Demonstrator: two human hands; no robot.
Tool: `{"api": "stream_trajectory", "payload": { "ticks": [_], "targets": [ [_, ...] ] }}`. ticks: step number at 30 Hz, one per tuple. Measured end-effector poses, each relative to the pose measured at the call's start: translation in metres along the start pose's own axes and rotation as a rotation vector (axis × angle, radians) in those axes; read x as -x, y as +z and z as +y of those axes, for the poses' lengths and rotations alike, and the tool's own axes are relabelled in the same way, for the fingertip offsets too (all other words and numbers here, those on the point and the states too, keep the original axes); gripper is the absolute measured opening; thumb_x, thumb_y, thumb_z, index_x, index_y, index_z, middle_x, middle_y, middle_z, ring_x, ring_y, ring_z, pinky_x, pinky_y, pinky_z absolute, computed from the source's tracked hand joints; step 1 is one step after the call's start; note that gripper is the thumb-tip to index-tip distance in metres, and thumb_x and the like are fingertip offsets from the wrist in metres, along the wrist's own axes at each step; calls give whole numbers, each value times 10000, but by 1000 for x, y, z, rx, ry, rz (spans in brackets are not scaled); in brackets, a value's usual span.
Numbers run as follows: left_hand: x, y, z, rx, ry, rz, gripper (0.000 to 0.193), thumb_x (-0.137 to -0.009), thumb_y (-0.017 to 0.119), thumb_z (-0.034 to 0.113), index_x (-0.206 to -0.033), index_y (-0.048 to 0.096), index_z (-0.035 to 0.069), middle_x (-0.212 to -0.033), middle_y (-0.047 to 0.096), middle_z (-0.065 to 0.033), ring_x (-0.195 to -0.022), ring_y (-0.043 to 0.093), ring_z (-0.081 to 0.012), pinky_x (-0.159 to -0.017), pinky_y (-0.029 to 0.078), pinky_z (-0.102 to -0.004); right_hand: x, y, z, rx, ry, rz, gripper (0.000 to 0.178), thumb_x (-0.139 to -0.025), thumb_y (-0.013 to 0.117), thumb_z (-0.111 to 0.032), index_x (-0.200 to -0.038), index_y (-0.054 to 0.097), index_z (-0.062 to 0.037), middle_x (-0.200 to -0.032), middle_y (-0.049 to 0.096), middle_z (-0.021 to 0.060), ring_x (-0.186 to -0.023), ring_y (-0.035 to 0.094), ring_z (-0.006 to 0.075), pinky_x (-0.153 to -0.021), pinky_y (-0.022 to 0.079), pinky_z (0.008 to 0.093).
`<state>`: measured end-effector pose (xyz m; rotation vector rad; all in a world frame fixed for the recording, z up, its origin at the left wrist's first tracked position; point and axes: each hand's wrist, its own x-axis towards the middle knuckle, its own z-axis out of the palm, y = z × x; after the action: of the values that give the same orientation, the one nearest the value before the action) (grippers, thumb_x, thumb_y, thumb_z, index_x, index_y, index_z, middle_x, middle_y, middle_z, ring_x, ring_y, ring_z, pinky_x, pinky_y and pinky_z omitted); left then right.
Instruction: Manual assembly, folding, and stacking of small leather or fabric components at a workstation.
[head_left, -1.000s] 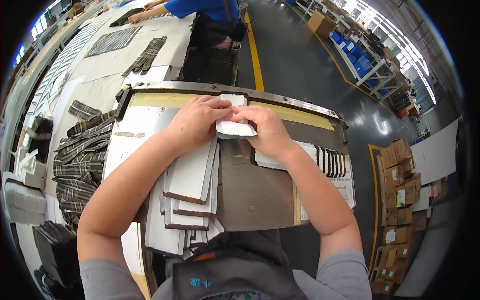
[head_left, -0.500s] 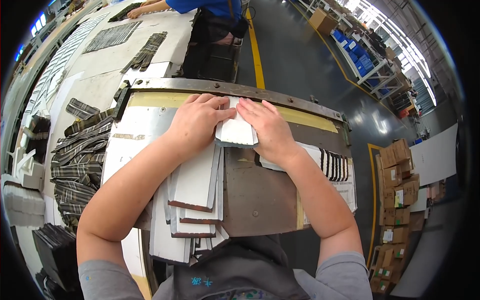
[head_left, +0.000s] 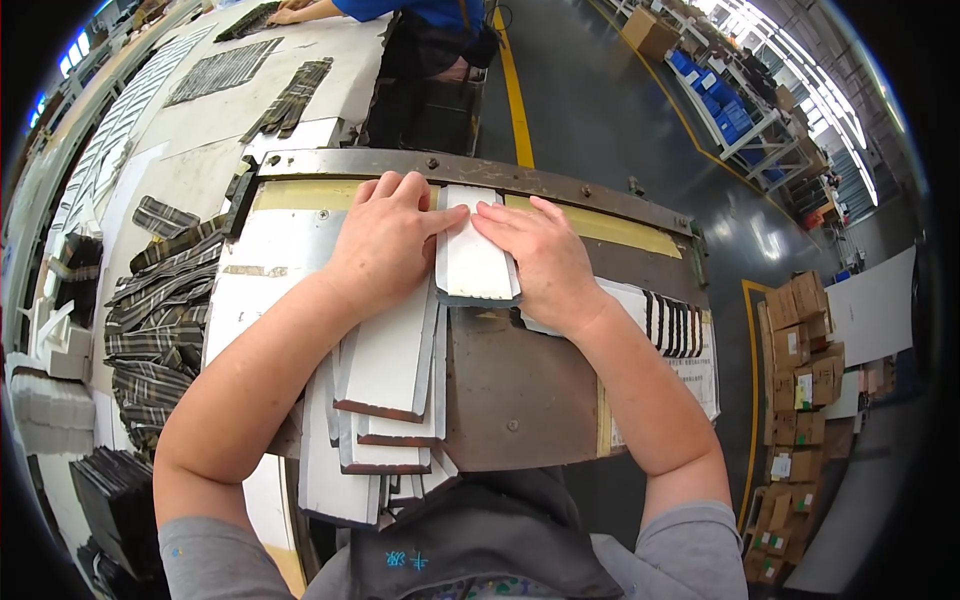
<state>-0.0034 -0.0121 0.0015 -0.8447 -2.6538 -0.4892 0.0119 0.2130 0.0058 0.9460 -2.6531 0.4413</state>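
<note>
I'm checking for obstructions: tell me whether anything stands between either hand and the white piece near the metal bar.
Nothing visible does: the left hand and right hand both touch the white piece directly.

We see a dark grey floor [head_left: 590, 120], smooth and a little shining, with white reflections on the right. A yellow line [head_left: 515, 100] runs on it away from us, and other yellow markings [head_left: 755, 380] lie further right. At the upper right stands a white rack [head_left: 768, 163] with blue bins [head_left: 733, 121], and near it we notice a brown cardboard box [head_left: 650, 35]. Long white lamps [head_left: 867, 186] shine strongly there. Below, we find many stacked cartons [head_left: 797, 390] beside a large white panel [head_left: 870, 310]. On our left stretches a long pale table [head_left: 205, 130]; beyond it are bright panes [head_left: 75, 52], whether windows we cannot tell.
</note>
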Motion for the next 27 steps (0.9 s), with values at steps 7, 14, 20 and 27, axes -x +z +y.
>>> {"api": "stream_trajectory", "payload": {
  "ticks": [7,14,20,27],
  "targets": [
    [-2,-1,-1,-4,17,-15,447,-841,683,51,-1240,740,243,-998,553,-63,-1014,549,-251,-961,433,-392,0,0,0,-15,19,-17,461,-825,691,-90,-1285,667,-57,-1355,651,108,-1301,579,230,-1173,339,493],
    [-3,-4,-1,-20,44,-5,477,-819,682,23,-1239,738,243,-996,555,-57,-1016,548,-257,-951,436,-390,0,-3,0,11,-8,-5,440,-816,695,-96,-1253,677,-52,-1342,657,113,-1290,588,233,-1164,347,488],
    [0,-4,2,-31,61,10,443,-825,683,33,-1212,751,239,-979,548,-54,-1000,545,-254,-940,439,-386,2,-1,-1,-14,2,-3,453,-787,712,-71,-1239,684,-53,-1334,659,116,-1268,596,256,-1150,359,488],
    [0,-9,-5,76,112,-23,422,-810,718,50,-1194,756,221,-1164,622,-59,-1154,553,-269,-1030,416,-395,-2,-5,1,-64,-6,-51,408,-776,720,-86,-1181,691,-51,-1276,670,113,-1289,568,250,-1156,345,488]
  ]
}}
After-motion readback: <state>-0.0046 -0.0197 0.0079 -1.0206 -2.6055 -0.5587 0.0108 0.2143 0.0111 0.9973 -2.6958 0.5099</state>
